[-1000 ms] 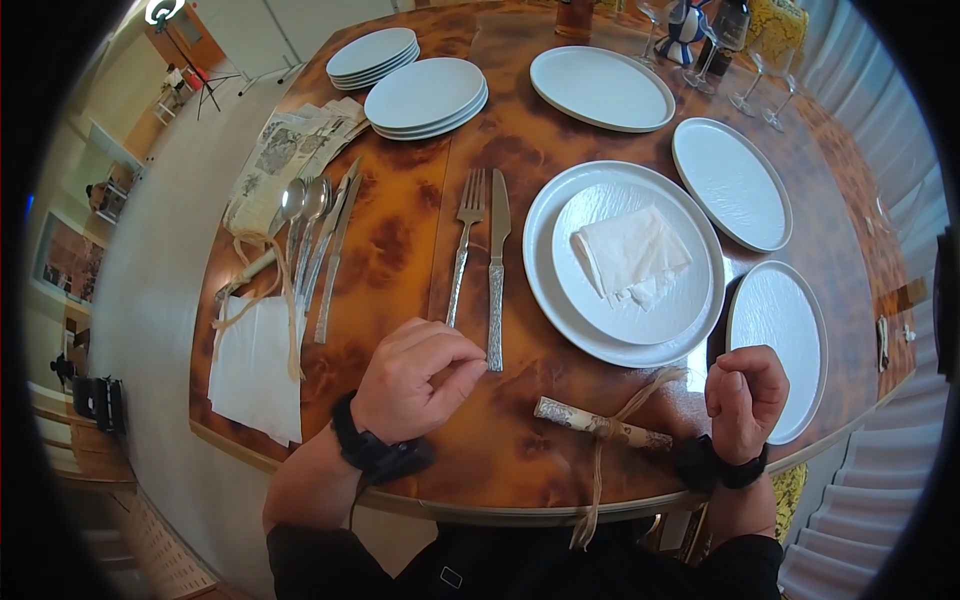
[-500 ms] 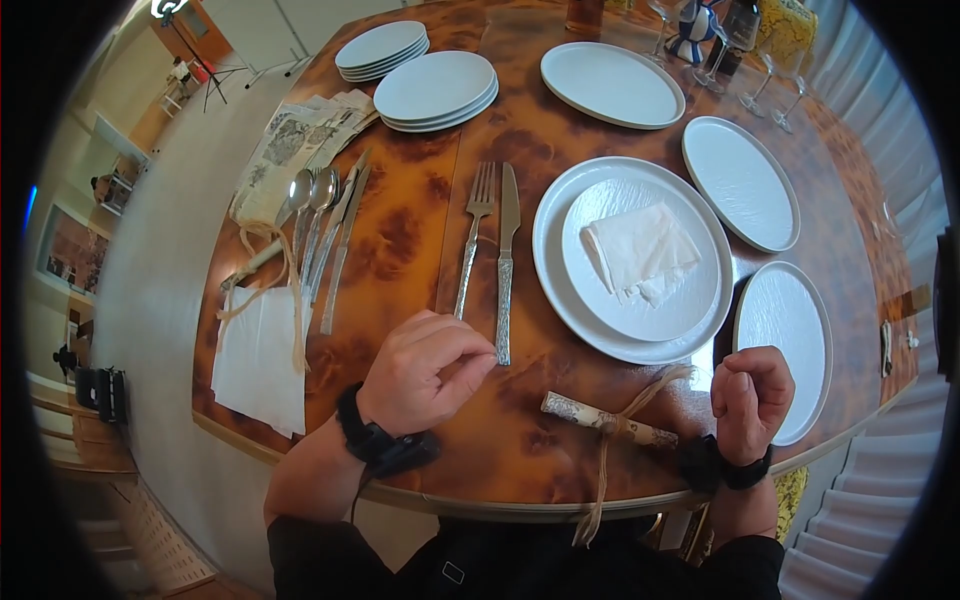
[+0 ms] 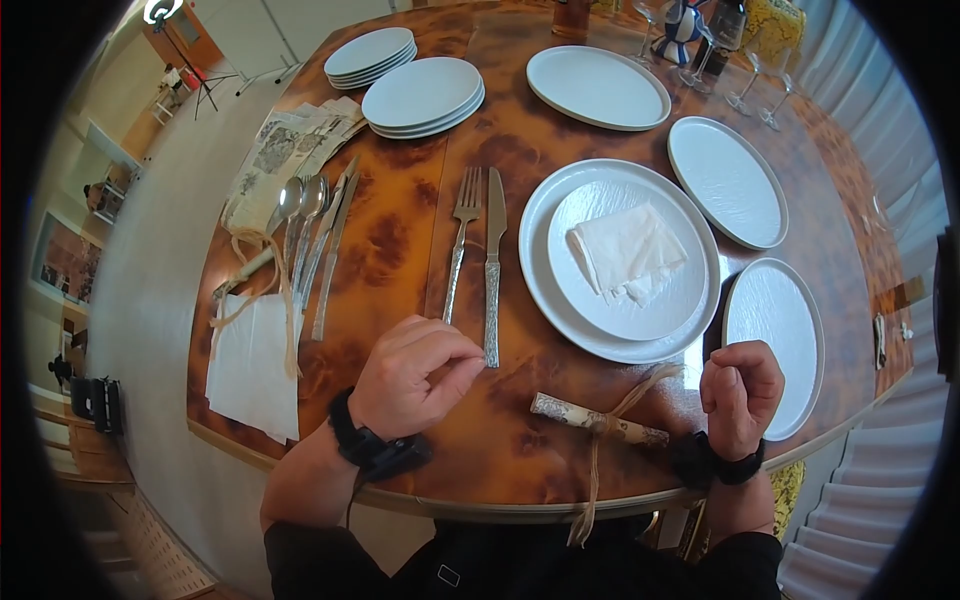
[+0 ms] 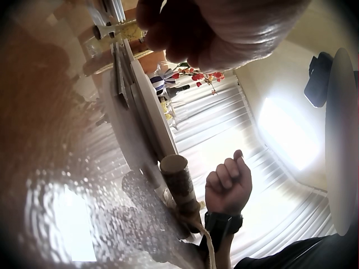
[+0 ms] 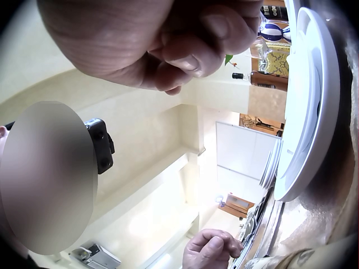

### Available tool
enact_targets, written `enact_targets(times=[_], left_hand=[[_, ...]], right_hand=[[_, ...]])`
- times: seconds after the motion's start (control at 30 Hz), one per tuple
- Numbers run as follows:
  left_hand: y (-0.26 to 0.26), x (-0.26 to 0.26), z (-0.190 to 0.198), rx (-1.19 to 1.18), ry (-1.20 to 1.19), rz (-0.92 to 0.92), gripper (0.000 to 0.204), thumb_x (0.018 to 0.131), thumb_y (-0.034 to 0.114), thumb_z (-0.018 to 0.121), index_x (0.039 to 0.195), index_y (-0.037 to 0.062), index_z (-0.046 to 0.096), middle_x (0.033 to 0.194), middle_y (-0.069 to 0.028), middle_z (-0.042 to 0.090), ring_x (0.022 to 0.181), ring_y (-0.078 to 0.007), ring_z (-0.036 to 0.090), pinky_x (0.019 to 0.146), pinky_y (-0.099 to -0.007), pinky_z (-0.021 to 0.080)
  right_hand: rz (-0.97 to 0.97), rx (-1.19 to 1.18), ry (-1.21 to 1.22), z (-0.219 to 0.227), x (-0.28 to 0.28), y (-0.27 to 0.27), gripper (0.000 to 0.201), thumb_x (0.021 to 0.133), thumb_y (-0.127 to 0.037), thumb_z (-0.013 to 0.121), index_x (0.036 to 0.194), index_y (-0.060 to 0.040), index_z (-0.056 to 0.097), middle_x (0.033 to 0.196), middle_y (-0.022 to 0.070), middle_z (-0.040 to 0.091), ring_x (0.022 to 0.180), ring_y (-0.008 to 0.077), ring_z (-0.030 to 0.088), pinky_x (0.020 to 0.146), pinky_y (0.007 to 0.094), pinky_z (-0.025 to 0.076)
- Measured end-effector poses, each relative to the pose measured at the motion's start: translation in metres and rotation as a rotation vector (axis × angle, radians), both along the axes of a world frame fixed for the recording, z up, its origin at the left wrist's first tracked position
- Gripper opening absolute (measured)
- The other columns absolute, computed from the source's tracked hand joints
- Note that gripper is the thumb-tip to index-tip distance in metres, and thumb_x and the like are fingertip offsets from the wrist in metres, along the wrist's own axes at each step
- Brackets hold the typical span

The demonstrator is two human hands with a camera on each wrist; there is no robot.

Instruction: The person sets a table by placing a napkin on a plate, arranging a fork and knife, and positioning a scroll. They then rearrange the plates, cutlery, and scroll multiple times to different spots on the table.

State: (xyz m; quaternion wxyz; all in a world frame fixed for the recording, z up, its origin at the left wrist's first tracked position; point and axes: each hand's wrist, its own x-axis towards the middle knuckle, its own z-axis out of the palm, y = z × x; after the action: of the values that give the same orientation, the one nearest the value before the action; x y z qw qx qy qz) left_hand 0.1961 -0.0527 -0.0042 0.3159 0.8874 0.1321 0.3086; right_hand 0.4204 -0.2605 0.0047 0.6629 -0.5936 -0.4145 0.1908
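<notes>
In the head view my left hand (image 3: 410,375) hangs loosely curled with nothing in it, its fingertips beside the handle end of a knife (image 3: 493,270). A fork (image 3: 460,250) lies to the left of that knife. My right hand (image 3: 740,395), also loosely curled and holding nothing, is near the edge of an oval plate (image 3: 785,350). Between the hands lies a rolled patterned napkin (image 3: 565,411) tied with twine (image 3: 592,490). Behind it a small plate (image 3: 640,320) rests on a larger plate (image 3: 538,290), with a folded white cloth (image 3: 630,250) on top.
Stacked plates (image 3: 425,95) stand at the back left, near patterned napkins (image 3: 290,150). Spoons (image 3: 312,200) and knives lie at the left beside a white napkin (image 3: 250,370). More plates (image 3: 600,85), wine glasses (image 3: 700,75) and bottles occupy the back right.
The head view has shifted slightly back and forth. Both hands keep about the same pose and place, and nothing on the table has visibly moved.
</notes>
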Motion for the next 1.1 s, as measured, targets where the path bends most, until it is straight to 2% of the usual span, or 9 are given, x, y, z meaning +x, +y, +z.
enact_targets(times=[0.1, 0.2, 0.77, 1.1], left_hand=[[0.0006, -0.0014, 0.0019, -0.003, 0.024, -0.008, 0.007, 0.071, 0.002, 0.065, 0.076, 0.0024, 0.060, 0.069, -0.0075, 0.059, 0.060, -0.0194, 0.054, 0.055, -0.0271, 0.043], [-0.0007, -0.0001, 0.0016, 0.002, 0.005, -0.006, 0.009, 0.070, 0.002, 0.064, 0.075, 0.0040, 0.058, 0.067, -0.0064, 0.058, 0.059, -0.0217, 0.055, 0.058, -0.0296, 0.040], [-0.0022, -0.0033, 0.0056, -0.001, -0.007, -0.026, 0.007, 0.070, 0.003, 0.065, 0.074, 0.0036, 0.060, 0.068, -0.0063, 0.059, 0.059, -0.0193, 0.053, 0.057, -0.0281, 0.042], [0.0005, -0.0070, 0.0008, 0.018, -0.022, -0.049, 0.005, 0.073, 0.007, 0.064, 0.073, 0.0052, 0.059, 0.069, -0.0049, 0.060, 0.061, -0.0214, 0.055, 0.061, -0.0307, 0.042]], right_hand=[[0.003, 0.003, 0.008, 0.0004, 0.0000, 0.0003, 0.011, 0.086, -0.007, 0.049, 0.090, 0.0020, 0.052, 0.061, 0.0000, 0.051, 0.052, 0.0035, 0.045, 0.048, 0.0168, 0.036], [0.006, -0.001, 0.011, 0.0006, 0.0002, 0.0001, 0.011, 0.086, -0.007, 0.049, 0.090, 0.0022, 0.052, 0.061, 0.0000, 0.051, 0.052, 0.0032, 0.045, 0.049, 0.0168, 0.035], [0.007, 0.018, 0.059, -0.0006, -0.0003, 0.0012, 0.011, 0.086, -0.006, 0.049, 0.091, 0.0026, 0.054, 0.062, 0.0004, 0.052, 0.053, 0.0034, 0.045, 0.050, 0.0167, 0.036], [-0.080, 0.083, 0.029, -0.0015, 0.0049, 0.0099, 0.009, 0.086, -0.003, 0.045, 0.090, 0.0022, 0.052, 0.055, 0.0001, 0.046, 0.045, 0.0048, 0.039, 0.042, 0.0183, 0.030]])
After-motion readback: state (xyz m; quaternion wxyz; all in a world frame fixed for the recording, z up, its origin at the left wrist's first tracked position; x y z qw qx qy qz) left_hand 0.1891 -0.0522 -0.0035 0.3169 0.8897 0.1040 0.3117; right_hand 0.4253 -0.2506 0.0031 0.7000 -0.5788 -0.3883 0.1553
